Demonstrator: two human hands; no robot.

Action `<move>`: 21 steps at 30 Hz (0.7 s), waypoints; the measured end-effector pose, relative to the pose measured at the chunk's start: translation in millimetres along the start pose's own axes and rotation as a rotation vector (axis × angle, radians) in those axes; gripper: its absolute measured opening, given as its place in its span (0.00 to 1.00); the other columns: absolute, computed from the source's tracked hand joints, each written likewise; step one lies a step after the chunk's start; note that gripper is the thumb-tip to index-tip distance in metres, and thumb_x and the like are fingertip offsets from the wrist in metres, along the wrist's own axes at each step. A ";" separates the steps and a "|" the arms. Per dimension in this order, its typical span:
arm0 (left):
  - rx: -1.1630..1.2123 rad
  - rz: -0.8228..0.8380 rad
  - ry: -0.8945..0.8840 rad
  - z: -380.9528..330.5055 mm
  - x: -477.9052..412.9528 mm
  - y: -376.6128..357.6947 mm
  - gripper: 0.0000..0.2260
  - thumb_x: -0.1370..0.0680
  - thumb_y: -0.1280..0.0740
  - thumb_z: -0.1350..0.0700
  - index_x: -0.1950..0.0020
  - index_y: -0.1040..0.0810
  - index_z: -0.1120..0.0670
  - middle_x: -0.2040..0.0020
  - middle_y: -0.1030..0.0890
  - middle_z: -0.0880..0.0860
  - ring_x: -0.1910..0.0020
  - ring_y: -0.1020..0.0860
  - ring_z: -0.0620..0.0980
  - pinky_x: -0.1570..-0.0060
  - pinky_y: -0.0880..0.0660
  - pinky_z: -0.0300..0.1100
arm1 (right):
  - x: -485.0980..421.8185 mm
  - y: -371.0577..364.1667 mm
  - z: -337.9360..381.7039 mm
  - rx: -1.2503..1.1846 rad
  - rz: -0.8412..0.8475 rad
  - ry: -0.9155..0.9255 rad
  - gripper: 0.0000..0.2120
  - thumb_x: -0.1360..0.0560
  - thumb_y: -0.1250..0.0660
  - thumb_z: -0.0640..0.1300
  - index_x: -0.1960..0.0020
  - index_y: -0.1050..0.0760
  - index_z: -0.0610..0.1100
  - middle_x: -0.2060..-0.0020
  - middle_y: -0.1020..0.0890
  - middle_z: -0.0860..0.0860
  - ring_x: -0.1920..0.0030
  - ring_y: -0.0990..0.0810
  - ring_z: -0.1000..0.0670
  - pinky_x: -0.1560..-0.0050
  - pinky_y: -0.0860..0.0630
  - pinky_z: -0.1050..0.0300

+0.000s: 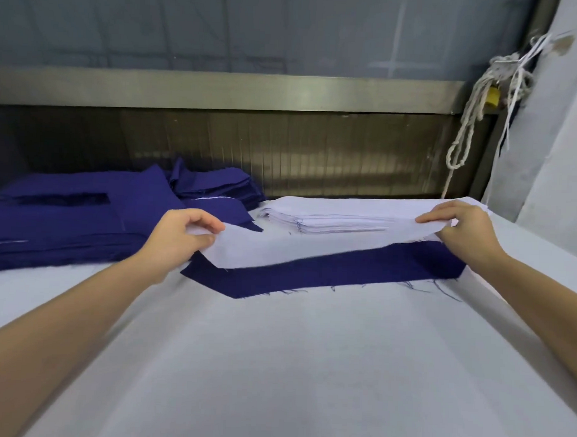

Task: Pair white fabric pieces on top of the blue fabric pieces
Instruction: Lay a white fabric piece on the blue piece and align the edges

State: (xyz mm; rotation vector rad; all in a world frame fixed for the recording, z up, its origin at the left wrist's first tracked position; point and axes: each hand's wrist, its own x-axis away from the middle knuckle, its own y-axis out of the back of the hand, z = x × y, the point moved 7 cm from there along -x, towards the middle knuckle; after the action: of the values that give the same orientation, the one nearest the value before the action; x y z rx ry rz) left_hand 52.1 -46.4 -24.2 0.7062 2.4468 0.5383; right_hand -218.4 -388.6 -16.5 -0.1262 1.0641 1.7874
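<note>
A long white fabric piece point(312, 248) is stretched between my two hands, just above a blue fabric piece point(327, 277) that lies flat on the white table cover. My left hand point(178, 240) pinches its left end and my right hand point(460, 231) pinches its right end. The white piece covers the far part of the blue one; the blue front strip and frayed threads still show. Behind them sits a stack of white pieces point(329, 219).
Stacks of blue fabric point(68, 220) lie at the left, with another folded blue pile point(213, 186) behind. A metal rail point(219, 90) and dark slatted panel run along the far side. Knotted white cords point(474, 104) hang at the right, beside a white sheet.
</note>
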 end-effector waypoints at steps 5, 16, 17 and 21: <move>-0.018 0.109 0.001 6.4 15.9 -6.8 0.11 0.26 0.32 0.68 0.58 0.19 0.51 0.54 0.18 0.45 0.55 0.22 0.38 0.59 0.29 0.27 | 12.0 3.5 0.2 -0.003 0.074 0.002 0.21 0.37 0.33 0.22 0.56 0.17 0.46 0.49 0.21 0.48 0.49 0.25 0.46 0.56 0.28 0.60; -0.278 0.164 -0.128 0.4 24.1 -1.4 0.12 0.28 0.29 0.65 0.60 0.20 0.47 0.56 0.19 0.40 0.55 0.23 0.33 0.57 0.32 0.24 | 14.9 1.7 -18.9 -0.162 0.057 -0.115 0.20 0.26 0.46 0.26 0.64 0.21 0.43 0.55 0.19 0.44 0.69 0.21 0.44 0.69 0.22 0.64; -0.285 0.160 -0.129 0.4 23.9 -0.7 0.12 0.28 0.29 0.65 0.60 0.20 0.47 0.56 0.19 0.40 0.55 0.24 0.33 0.57 0.32 0.24 | 15.9 -2.4 -20.9 -0.221 0.087 -0.143 0.21 0.26 0.47 0.25 0.65 0.22 0.42 0.56 0.19 0.42 0.64 0.20 0.42 0.62 0.19 0.60; -0.295 0.175 -0.136 1.9 25.5 -2.3 0.11 0.28 0.29 0.66 0.59 0.19 0.49 0.56 0.19 0.40 0.56 0.25 0.30 0.60 0.33 0.21 | 17.2 -7.2 -24.4 -0.309 0.140 -0.199 0.19 0.28 0.49 0.28 0.64 0.21 0.38 0.57 0.18 0.42 0.52 0.21 0.42 0.42 0.24 0.45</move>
State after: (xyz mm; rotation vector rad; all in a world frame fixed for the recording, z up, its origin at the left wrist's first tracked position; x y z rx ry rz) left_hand 34.0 -33.0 -36.5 0.8064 2.1323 0.8690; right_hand -230.0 -393.0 -44.7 -0.0603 0.6651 2.0357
